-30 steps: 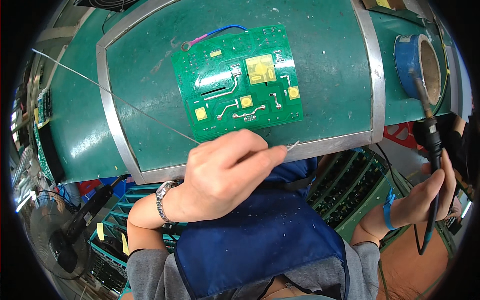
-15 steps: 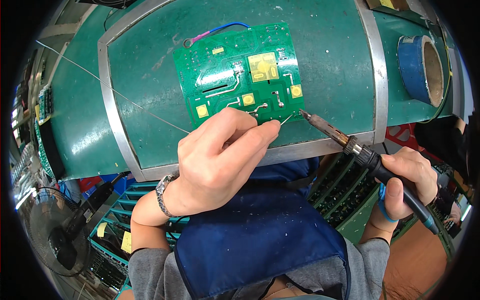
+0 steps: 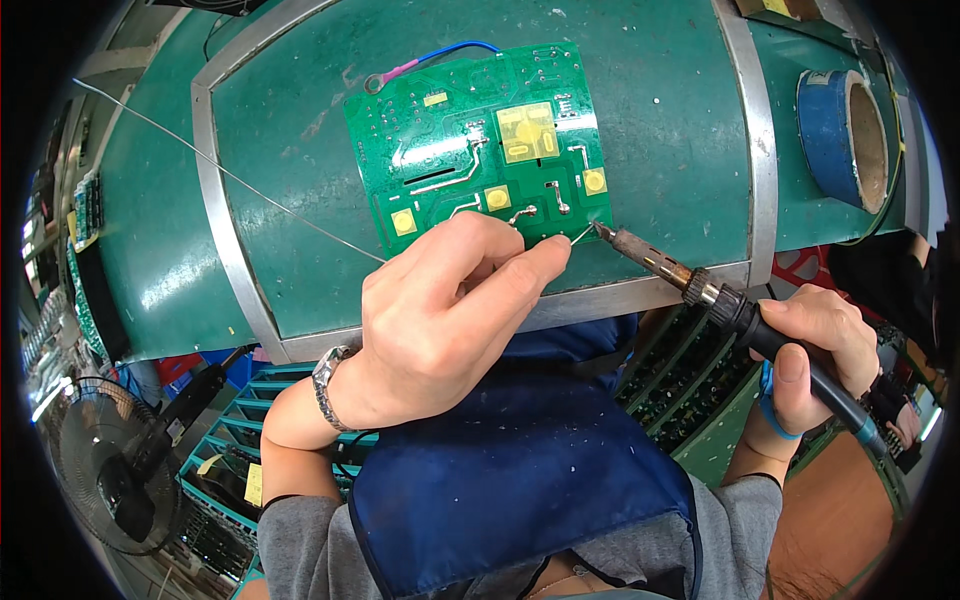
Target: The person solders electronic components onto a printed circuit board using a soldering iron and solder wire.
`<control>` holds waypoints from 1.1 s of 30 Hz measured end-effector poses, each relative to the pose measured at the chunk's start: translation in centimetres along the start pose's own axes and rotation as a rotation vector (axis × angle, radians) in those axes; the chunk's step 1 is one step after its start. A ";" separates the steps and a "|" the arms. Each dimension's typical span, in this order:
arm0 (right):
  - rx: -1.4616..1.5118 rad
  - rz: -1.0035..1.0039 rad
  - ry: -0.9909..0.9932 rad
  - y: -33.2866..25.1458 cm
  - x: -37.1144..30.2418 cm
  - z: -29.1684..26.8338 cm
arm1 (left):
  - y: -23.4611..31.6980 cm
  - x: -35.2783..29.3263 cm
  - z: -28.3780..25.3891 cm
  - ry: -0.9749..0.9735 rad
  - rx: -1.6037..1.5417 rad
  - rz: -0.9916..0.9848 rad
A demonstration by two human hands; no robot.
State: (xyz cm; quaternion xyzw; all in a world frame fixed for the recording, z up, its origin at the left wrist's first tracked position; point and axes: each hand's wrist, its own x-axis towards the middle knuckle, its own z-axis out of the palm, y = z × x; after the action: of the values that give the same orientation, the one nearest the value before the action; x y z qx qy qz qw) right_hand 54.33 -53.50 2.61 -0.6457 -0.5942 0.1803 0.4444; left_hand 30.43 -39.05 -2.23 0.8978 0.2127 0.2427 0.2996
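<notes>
A green circuit board (image 3: 440, 135) with yellow tape squares lies on the green work surface, its blue wire (image 3: 455, 48) ending in a ring terminal at the far side. My left hand (image 3: 450, 310) is closed in a pinch on thin solder wire (image 3: 290, 212), whose long tail runs off to the far left. The wire's short end reaches the board's near right corner. In my right hand (image 3: 815, 345) is a soldering iron (image 3: 735, 312), gripped by its black handle. Its tip meets the solder end, or nearly so, at that corner. The left hand hides part of the board's near edge.
A metal frame (image 3: 757, 170) borders the work surface. At the right stands a large blue tape roll (image 3: 840, 140). Green racks holding boards (image 3: 690, 370) sit below the near edge, and a black fan (image 3: 120, 465) is at the lower left.
My left hand has moved slightly right, bringing the solder end up to the iron's tip. The iron has shifted slightly, its tip a little left and lower.
</notes>
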 end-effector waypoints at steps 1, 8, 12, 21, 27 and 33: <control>-0.009 0.000 -0.014 0.0 0.0 0.0 | 0.1 0.0 -0.1 -0.003 0.006 -0.009; -0.001 -0.002 0.008 0.1 0.0 0.1 | -0.1 0.1 0.3 0.008 0.015 0.009; 0.006 -0.022 0.008 0.1 0.2 0.1 | -0.1 0.1 0.3 0.017 0.034 0.015; -0.008 -0.054 0.009 0.1 0.2 0.1 | 0.1 0.2 0.1 0.026 0.039 0.001; -0.022 -0.034 0.126 -0.3 -0.9 -0.5 | 0.4 0.1 -1.2 0.033 0.039 -0.065; -0.341 0.069 0.474 0.4 -3.8 -3.3 | 0.1 -1.7 -3.7 0.120 0.135 -0.188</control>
State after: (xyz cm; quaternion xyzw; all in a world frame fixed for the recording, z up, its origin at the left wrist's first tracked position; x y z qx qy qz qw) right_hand 56.22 -58.17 3.03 -0.7551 -0.4733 -0.0628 0.4493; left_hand 27.04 -38.41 -0.01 0.8759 0.3294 0.2518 0.2468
